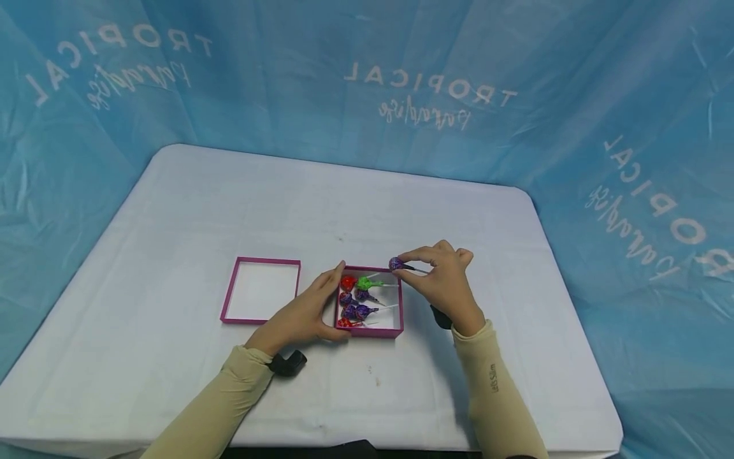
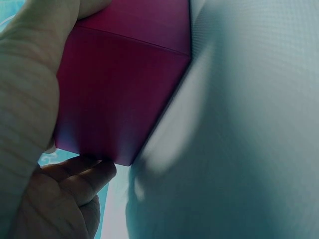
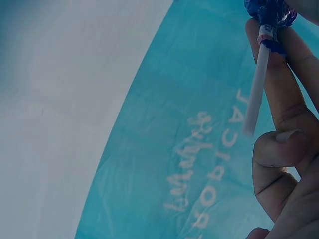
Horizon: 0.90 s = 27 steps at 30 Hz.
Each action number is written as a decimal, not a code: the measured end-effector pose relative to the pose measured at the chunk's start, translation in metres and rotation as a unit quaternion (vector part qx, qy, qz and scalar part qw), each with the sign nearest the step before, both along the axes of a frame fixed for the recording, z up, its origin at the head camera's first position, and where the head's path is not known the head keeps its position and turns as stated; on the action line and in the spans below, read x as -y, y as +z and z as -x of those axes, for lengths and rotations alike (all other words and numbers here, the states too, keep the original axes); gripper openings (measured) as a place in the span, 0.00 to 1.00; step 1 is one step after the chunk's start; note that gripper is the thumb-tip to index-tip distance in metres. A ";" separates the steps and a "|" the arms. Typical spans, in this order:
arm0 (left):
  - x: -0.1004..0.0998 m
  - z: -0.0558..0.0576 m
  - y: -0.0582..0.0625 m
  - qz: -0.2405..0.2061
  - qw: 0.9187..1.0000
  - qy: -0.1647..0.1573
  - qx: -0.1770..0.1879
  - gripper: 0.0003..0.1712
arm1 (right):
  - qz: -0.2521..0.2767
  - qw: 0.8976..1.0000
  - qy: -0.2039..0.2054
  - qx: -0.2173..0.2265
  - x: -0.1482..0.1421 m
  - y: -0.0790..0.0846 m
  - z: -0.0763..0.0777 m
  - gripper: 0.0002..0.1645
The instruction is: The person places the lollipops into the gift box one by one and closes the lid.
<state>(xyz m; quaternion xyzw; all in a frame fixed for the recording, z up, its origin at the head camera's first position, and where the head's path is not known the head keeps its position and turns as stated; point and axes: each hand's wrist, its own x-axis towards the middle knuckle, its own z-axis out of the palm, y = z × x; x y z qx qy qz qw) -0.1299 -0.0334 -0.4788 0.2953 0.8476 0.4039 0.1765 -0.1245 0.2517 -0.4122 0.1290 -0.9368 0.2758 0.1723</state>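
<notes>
A magenta box with a white inside lies on the table, several wrapped lollipops in purple, red and green lying in it. My left hand grips the box at its left side, thumb at the near corner and fingers at the far one; the left wrist view shows the box's magenta wall between them. Above the box's far right corner, my right hand pinches a purple-wrapped lollipop by its head. Its white stick points back toward the palm in the right wrist view.
Left of the box lies a magenta-rimmed lid, white inside, partly behind my left hand. A white cloth covers the table. Blue printed curtains hang around its back and sides.
</notes>
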 end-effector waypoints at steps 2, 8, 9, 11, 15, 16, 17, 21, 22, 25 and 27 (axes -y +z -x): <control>0.000 0.000 0.000 0.001 1.000 0.000 0.001 0.77 | -0.007 1.000 0.013 0.001 0.005 -0.001 -0.003 0.16; -0.001 0.001 0.000 -0.002 1.000 -0.001 -0.002 0.76 | -0.021 0.998 0.056 0.002 0.019 -0.007 -0.009 0.16; 0.000 0.001 -0.001 -0.003 1.000 -0.001 -0.003 0.76 | -0.021 0.998 0.063 0.000 0.021 -0.008 -0.010 0.15; 0.000 0.001 -0.001 -0.004 1.000 -0.002 -0.005 0.76 | -0.022 0.997 0.077 -0.004 0.025 -0.012 -0.010 0.15; 0.001 0.001 -0.002 -0.006 1.000 -0.004 -0.012 0.76 | -0.025 0.995 0.097 -0.011 0.032 -0.017 -0.011 0.16; 0.001 0.001 -0.002 -0.007 1.000 -0.004 -0.013 0.76 | -0.026 0.995 0.101 -0.011 0.033 -0.018 -0.012 0.16; 0.001 0.001 -0.002 -0.009 1.000 -0.004 -0.013 0.76 | -0.025 0.994 0.104 -0.011 0.035 -0.019 -0.012 0.16; 0.001 0.001 -0.003 -0.012 1.000 -0.004 -0.013 0.76 | -0.028 0.993 0.116 -0.004 0.040 -0.024 -0.012 0.15; 0.001 0.001 -0.003 -0.012 1.000 -0.005 -0.013 0.76 | -0.029 0.993 0.118 -0.003 0.040 -0.025 -0.012 0.14; 0.000 0.001 -0.003 -0.011 1.000 -0.006 -0.014 0.75 | -0.037 0.992 0.123 -0.006 0.042 -0.030 -0.011 0.15; 0.000 0.001 -0.003 -0.010 1.000 -0.007 -0.015 0.75 | -0.042 0.991 0.126 -0.014 0.043 -0.033 -0.011 0.15</control>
